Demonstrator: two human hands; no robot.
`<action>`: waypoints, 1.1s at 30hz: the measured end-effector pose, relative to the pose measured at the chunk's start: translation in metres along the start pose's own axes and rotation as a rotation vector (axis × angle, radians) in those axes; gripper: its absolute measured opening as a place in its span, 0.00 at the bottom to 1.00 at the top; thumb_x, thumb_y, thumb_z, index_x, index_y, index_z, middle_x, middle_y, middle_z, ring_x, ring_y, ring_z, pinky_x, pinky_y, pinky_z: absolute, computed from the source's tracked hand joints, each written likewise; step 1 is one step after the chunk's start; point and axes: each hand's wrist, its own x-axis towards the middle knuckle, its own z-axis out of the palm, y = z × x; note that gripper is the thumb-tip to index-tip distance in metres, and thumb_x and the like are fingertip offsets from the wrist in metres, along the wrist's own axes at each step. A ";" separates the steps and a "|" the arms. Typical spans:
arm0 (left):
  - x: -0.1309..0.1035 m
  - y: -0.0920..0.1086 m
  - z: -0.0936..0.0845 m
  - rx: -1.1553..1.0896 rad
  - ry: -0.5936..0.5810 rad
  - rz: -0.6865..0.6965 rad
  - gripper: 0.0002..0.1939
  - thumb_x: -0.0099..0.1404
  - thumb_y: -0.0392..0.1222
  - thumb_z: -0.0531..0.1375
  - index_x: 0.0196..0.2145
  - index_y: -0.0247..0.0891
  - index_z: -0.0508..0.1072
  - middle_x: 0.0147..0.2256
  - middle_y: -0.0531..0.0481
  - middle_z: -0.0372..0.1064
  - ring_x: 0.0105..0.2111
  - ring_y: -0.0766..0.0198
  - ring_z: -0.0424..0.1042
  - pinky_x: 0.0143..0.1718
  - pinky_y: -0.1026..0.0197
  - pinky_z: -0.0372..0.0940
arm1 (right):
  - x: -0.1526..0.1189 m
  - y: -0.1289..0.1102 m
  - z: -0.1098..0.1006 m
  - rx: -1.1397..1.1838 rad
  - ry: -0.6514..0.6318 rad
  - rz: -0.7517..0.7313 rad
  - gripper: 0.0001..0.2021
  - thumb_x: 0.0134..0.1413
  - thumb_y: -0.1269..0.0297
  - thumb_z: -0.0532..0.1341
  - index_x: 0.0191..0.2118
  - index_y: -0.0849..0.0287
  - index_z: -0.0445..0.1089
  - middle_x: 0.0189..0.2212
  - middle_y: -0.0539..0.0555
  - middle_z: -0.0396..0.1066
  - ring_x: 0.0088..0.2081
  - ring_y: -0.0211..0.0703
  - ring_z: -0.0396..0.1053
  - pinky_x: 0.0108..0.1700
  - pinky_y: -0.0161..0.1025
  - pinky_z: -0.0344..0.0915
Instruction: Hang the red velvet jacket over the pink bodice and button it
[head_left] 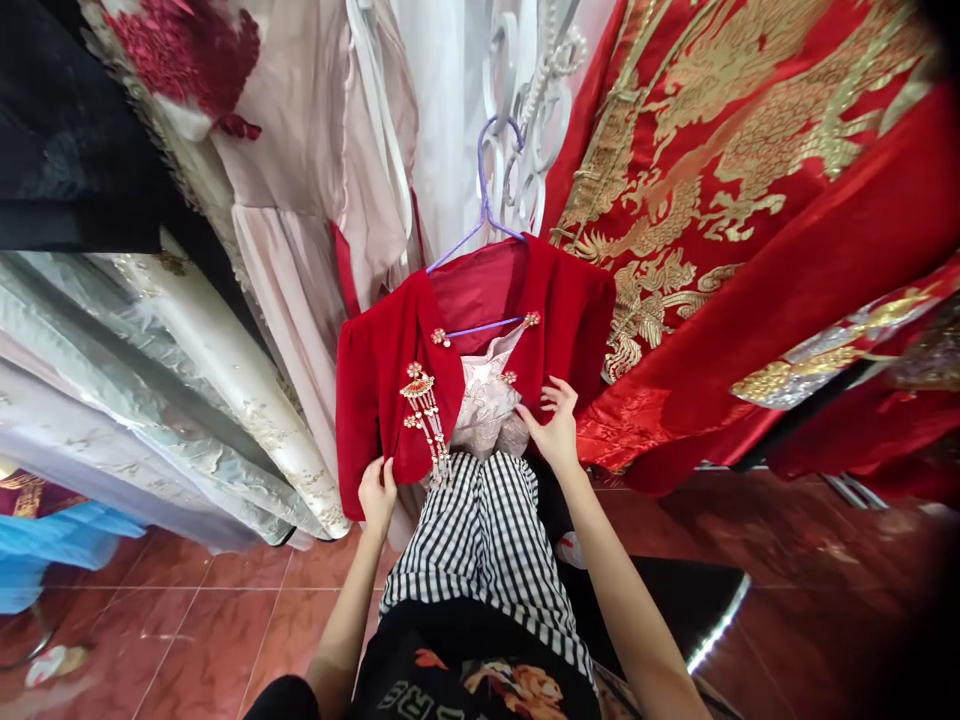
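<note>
A short red velvet jacket (pixel 375 370) hangs in front of me on a purple hanger (pixel 484 185), its front parted. Beaded flower ornaments and a fan-shaped brooch (pixel 418 385) with dangling strands decorate it. Between the front panels a pale pink lace piece (pixel 484 405) shows. My left hand (pixel 377 492) pinches the jacket's lower edge at the left, thumb against fingers. At the other front panel is my right hand (pixel 553 420), its thumb and curved fingers apart, touching or very near the velvet.
Pale dresses (pixel 277 240) hang at left, and a red robe with gold dragon embroidery (pixel 690 180) at right. A white scrolled metal stand (pixel 502 70) rises behind the hanger. Below are red floor tiles (pixel 217 620) and a dark panel with a lit edge (pixel 660 600).
</note>
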 end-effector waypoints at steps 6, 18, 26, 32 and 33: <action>0.033 0.027 0.007 0.042 0.304 -0.163 0.14 0.67 0.52 0.56 0.39 0.37 0.68 0.37 0.45 0.67 0.32 0.60 0.67 0.43 0.52 0.67 | -0.008 -0.005 -0.010 -0.008 0.017 0.090 0.13 0.62 0.56 0.53 0.48 0.54 0.64 0.44 0.61 0.76 0.47 0.53 0.75 0.48 0.48 0.71; 0.090 0.219 0.050 -0.021 0.172 0.646 0.24 0.68 0.42 0.56 0.58 0.37 0.57 0.57 0.31 0.54 0.63 0.45 0.54 0.67 0.36 0.44 | -0.044 -0.084 -0.005 0.043 -0.312 -0.175 0.10 0.65 0.59 0.54 0.42 0.50 0.72 0.37 0.55 0.77 0.39 0.50 0.76 0.44 0.47 0.74; 0.149 0.215 0.030 -0.010 0.124 0.560 0.17 0.67 0.35 0.54 0.53 0.36 0.67 0.54 0.35 0.63 0.56 0.49 0.65 0.58 0.47 0.59 | 0.023 -0.080 -0.032 0.005 -0.429 -0.121 0.15 0.63 0.58 0.59 0.52 0.53 0.71 0.46 0.56 0.75 0.42 0.45 0.76 0.44 0.44 0.77; 0.143 0.231 0.010 -0.176 0.279 0.461 0.14 0.66 0.48 0.60 0.44 0.38 0.64 0.39 0.46 0.68 0.36 0.63 0.70 0.41 0.61 0.67 | 0.079 -0.110 -0.011 0.082 -0.166 -0.241 0.25 0.59 0.51 0.62 0.59 0.53 0.61 0.55 0.62 0.65 0.52 0.51 0.71 0.41 0.45 0.78; 0.142 0.235 0.007 -0.174 0.284 0.432 0.14 0.66 0.48 0.61 0.43 0.39 0.64 0.37 0.48 0.68 0.34 0.64 0.70 0.40 0.62 0.66 | 0.085 -0.112 -0.005 0.098 -0.135 -0.235 0.25 0.59 0.50 0.62 0.59 0.53 0.60 0.54 0.61 0.66 0.51 0.50 0.71 0.41 0.44 0.78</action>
